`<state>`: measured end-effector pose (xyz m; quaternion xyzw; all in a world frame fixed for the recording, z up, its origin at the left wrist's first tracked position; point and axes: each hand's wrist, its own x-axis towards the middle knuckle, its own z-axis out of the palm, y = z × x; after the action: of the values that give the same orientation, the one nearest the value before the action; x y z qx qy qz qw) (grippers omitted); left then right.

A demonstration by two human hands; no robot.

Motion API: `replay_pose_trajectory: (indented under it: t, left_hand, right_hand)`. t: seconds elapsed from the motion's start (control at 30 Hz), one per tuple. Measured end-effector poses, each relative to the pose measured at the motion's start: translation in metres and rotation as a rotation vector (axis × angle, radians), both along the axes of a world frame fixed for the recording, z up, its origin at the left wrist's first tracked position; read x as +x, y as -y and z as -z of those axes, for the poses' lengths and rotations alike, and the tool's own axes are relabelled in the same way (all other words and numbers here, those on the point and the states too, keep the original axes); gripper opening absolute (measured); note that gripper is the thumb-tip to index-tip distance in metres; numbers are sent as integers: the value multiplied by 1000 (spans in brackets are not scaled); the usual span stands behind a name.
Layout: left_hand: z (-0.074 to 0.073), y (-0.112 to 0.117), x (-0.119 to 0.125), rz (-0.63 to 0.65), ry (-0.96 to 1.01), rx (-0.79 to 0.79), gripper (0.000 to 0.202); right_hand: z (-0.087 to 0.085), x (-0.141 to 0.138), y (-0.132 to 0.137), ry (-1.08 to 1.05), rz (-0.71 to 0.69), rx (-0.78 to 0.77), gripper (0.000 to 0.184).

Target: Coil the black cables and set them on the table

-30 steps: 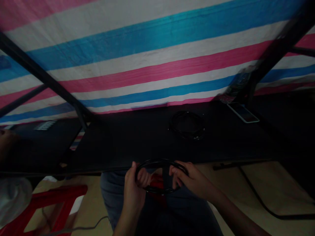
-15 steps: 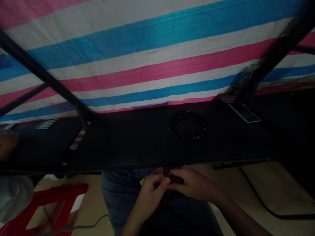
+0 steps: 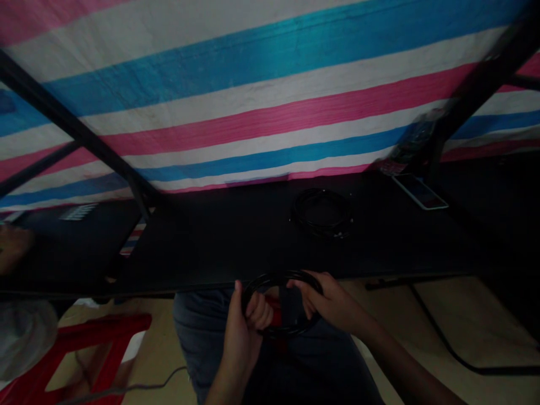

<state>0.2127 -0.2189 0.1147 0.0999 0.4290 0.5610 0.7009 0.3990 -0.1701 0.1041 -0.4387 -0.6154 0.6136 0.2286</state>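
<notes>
- My left hand point(image 3: 248, 318) curls around one side of a black cable coil point(image 3: 291, 331), thumb up; my right hand point(image 3: 323, 301) pinches the opposite side.
- Half a second ago the hands were bunched together over it; now they are apart and the coil stands open as a ring. I judge that both sides are under control.
- I hold it over the lap, at the near edge of the desk point(image 3: 228, 236).
- Beyond, a second coil point(image 3: 323, 229) lies on the desk, with a phone point(image 3: 421, 192) to its right.
- At far left, another person's hand point(image 3: 14, 246) is cut off by my view.
- It's dim: I can't make out the held coil's ends, and my fingers hide parts of it.
</notes>
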Motion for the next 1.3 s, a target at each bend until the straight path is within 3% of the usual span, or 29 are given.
replay_pose_trajectory:
  t: [0.13, 0.27, 0.4, 0.53, 0.6, 0.67, 0.77, 0.83, 0.93, 1.03, 1.13, 1.3]
  left_hand:
    - [11, -1, -3, 98, -201, 67, 72]
    - [14, 0, -5, 218, -458, -1, 76]
    - [13, 4, -3, 316, -630, -69, 65]
    - [10, 5, 1, 395, -755, 129, 56]
    - [9, 4, 1, 334, -773, 157, 59]
    - [6, 2, -2, 166, -697, 87, 63]
    - [-4, -1, -6, -120, -444, -25, 67]
    - [-12, -1, -7, -222, -261, -59, 67]
    - [-24, 0, -2, -204, -45, -75, 67]
    - [-27, 1, 6, -142, 16, -49, 62]
    - [-20, 2, 8, -113, -134, -42, 55]
    - [-6, 8, 0, 24, -465, -195, 59]
  right_hand:
    - [-6, 3, -1, 139, -63, -25, 32]
    - [-14, 10, -1, 253, -199, 130, 29]
    - [-13, 13, 2, 335, -294, 209, 28]
    - [-9, 9, 7, 271, -316, 193, 30]
    - [-10, 8, 8, 221, -284, 152, 30]
    - [-10, 7, 7, 160, -225, 114, 28]
    - [-12, 7, 5, 65, -170, -16, 20]
    - [-13, 5, 4, -46, -183, -122, 23]
    - [-17, 2, 5, -283, -149, -226, 41]
    - [-27, 0, 5, -399, -56, -310, 50]
    - [-41, 3, 3, -232, -59, -271, 40]
    - [-52, 11, -1, 63, -208, -31, 16]
